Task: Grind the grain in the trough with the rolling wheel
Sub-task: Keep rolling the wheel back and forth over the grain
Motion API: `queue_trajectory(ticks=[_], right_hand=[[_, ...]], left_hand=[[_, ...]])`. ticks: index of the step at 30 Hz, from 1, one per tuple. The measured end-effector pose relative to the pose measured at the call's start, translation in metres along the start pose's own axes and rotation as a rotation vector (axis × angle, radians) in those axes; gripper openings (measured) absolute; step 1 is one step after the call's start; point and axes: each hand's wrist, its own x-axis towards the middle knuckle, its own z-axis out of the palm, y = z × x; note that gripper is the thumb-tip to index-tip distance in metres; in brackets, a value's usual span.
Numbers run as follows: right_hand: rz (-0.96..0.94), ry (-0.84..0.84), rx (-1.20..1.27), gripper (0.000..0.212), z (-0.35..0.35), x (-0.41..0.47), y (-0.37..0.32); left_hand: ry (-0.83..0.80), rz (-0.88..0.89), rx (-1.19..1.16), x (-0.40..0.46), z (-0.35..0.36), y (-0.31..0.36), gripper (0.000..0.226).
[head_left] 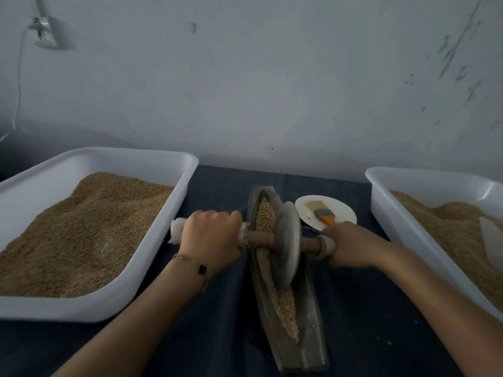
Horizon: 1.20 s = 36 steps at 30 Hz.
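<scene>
On the bench the trough runs away from the person, grain along its groove. The wheel stands upright in it at mid-length. Left grip and right grip each curl tight around the axle ends. Beyond, a brush lies on a plate; grain tubs flank both sides.

Wheel: a grey rolling wheel stands on edge in a narrow trough at centre.
Grain: grain lies along the groove toward 12 and 6 o'clock of the wheel.
Hands: the left hand and right hand grip the wooden axle at 9 and 3 o'clock.
Surroundings: white trays of grain flank a dark cloth; a brush rests on a plate at 1 o'clock.
</scene>
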Motion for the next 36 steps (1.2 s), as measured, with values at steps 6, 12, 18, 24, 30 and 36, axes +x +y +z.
queue_trajectory(ticks=[6,12,18,24,30,36], right_hand=[[0.027,0.257,-0.097,0.015,0.006,0.032,0.004],[-0.008,0.504,-0.220,0.019,0.028,0.005,-0.001],[-0.188,0.873,-0.243,0.034,0.054,-0.048,0.004],[-0.260,0.919,-0.279,0.035,0.054,-0.040,0.008],[-0.009,0.672,-0.290,0.020,0.031,0.022,0.007],[0.030,0.595,-0.196,0.017,0.025,0.043,0.008]], left_hand=[[-0.100,-0.070,-0.031,0.033,0.013,-0.013,0.017],[-0.017,-0.046,0.042,-0.001,0.001,0.002,0.021],[0.061,0.065,-0.034,-0.047,-0.029,0.009,0.028],[0.101,0.076,-0.052,-0.043,-0.016,0.002,0.042],[-0.077,-0.106,-0.027,0.015,0.020,-0.015,0.021],[-0.095,-0.125,-0.015,0.036,0.022,-0.018,0.026]])
